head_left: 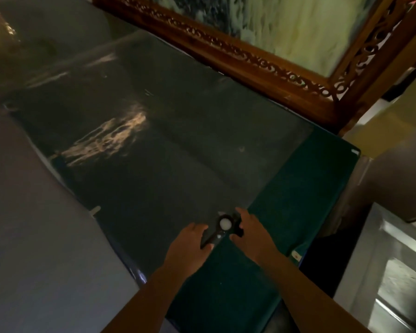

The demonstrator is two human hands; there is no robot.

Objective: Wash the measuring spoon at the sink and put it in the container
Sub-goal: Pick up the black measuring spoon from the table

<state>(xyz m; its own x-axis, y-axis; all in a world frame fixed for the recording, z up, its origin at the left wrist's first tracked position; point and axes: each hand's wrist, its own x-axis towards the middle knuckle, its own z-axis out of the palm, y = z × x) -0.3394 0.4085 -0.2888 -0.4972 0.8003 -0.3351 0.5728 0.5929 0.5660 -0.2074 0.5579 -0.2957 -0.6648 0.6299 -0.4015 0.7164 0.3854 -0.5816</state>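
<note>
A black measuring spoon [220, 228] with white powder in its round bowl lies at the near edge of a dark glossy table [168, 150], beside a green cloth [296, 188]. My left hand [190, 246] rests on the spoon's handle end, fingers curled over it. My right hand [250, 233] touches a dark object next to the spoon's bowl; what it holds is unclear. No container shows in view.
A carved wooden frame with a marbled panel [269, 34] stands along the table's far edge. A steel sink [394, 272] sits at the lower right. Grey floor [34, 236] lies to the left.
</note>
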